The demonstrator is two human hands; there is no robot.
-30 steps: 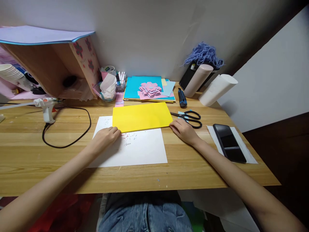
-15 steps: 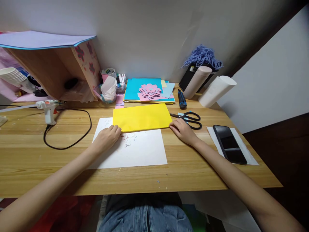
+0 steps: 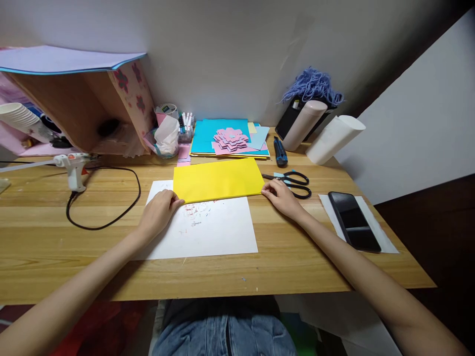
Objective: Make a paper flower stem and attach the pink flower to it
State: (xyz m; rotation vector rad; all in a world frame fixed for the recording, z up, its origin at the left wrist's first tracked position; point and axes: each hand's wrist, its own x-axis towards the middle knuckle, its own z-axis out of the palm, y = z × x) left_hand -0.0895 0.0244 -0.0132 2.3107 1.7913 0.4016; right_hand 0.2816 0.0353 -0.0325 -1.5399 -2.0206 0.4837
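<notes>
A folded sheet of yellow paper [image 3: 218, 181] lies across the upper part of a white sheet [image 3: 222, 232] marked with small scribbles. My left hand [image 3: 159, 210] pinches its near left corner between thumb and fingers. At the near right corner, my right hand [image 3: 279, 197] pinches the paper in the same way, its fingers closed. Just beyond that hand are black-handled scissors [image 3: 299, 191], blades pointing left and partly hidden by the yellow paper.
Behind the paper sits a stack of blue card [image 3: 202, 136] bearing a pink layered paper flower [image 3: 230, 140]. A utility knife [image 3: 280, 152] lies right of it. A glue gun [image 3: 75, 170] with looped cord stands left; a phone [image 3: 354, 221] lies right.
My left hand has shifted slightly left, and its thumb and fingers now pinch the corner instead of lying over it. The right hand and the yellow paper have hardly moved.
</notes>
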